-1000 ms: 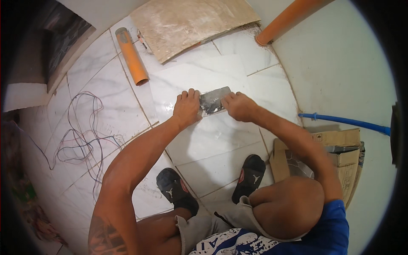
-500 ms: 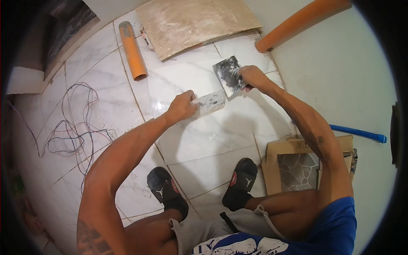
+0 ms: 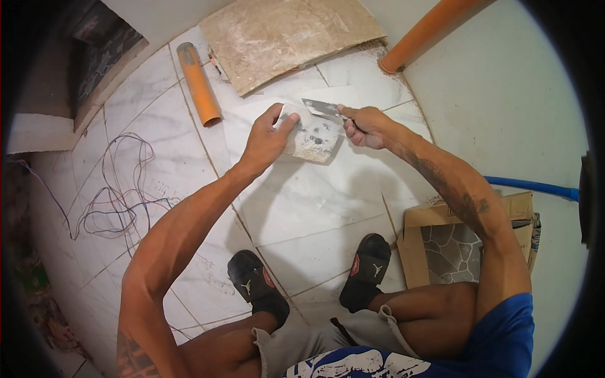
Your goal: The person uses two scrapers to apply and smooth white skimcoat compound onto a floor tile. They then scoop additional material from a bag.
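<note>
My left hand (image 3: 270,140) grips a flat, squarish white piece (image 3: 315,140) by its left edge, thumb on top. Grey smudges and crusty residue cover its face, especially along the lower edge; I cannot tell its material. Beside it, my right hand (image 3: 368,127) is closed round a scraper with a flat metal blade (image 3: 321,108). The blade is turned nearly edge-on, with its tip above the piece's upper edge. Whether the blade touches the piece is unclear. Both are held over a white marbled tile (image 3: 302,217) on the floor.
An orange pipe (image 3: 200,88) lies at the far left, and another orange pipe (image 3: 435,34) leans at the far right. A dusty board (image 3: 296,38) lies at the back. Tangled wires (image 3: 116,211) spread left. A cardboard box (image 3: 416,258) and blue pipe (image 3: 529,184) are at right.
The white piece has tilted up so that its smeared face shows more broadly. The scraper has turned from broadside to nearly edge-on, and my hands have come closer together.
</note>
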Demonstrator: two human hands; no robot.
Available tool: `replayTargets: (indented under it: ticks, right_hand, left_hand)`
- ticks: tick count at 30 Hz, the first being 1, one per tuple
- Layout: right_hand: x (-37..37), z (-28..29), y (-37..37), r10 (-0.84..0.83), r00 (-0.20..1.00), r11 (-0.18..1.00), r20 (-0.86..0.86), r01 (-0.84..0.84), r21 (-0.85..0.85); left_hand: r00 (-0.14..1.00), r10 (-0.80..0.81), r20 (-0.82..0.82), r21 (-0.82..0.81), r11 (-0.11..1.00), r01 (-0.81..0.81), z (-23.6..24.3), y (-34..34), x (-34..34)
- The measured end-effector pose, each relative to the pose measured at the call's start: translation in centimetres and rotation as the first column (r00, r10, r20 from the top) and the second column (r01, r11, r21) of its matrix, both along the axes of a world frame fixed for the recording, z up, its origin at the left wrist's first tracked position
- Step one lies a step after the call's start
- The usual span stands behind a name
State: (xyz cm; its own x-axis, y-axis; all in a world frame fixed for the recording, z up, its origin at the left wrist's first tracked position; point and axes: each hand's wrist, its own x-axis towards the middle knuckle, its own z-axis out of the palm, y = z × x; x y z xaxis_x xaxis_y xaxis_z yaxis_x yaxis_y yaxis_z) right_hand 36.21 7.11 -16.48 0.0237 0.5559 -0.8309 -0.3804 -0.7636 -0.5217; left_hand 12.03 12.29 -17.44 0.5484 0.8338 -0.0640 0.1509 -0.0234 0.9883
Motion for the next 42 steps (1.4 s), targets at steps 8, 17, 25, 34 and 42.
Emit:
replayTargets:
  ticks: [8,17,25,34,42]
  right_hand:
    - [-0.7,1.8,-1.6,0.144,0.989,0.978,0.04,-0.136,-0.156]
    - [0.9,5.4,-2.2,0.277,0.956,0.96,0.093,-0.28,0.023]
    - [1.1,8.9,-0.4,0.277,0.592,0.751,0.757,-0.625,0.214]
    - [-4.4,8.1,-2.6,-0.263,-0.243,0.178,0.934,-0.963,-0.2]
    - [-6.6,7.5,-3.5,-0.251,-0.208,0.015,0.945,-0.977,-0.211]
  left_hand:
    - [0.992,0.108,-0.072,0.22,0.971,-0.09,-0.1,-1.0,0.2]
    - [0.939,0.23,-0.255,0.193,0.964,-0.184,0.1,1.9,-2.2]
    - [0.965,0.071,-0.251,0.064,0.996,-0.057,1.2,0.8,-3.3]
    - [0.962,-0.267,-0.06,-0.318,0.918,0.236,5.5,1.7,-3.6]
    - [0.999,-0.023,-0.03,-0.421,0.907,0.008,5.1,-0.5,-2.8]
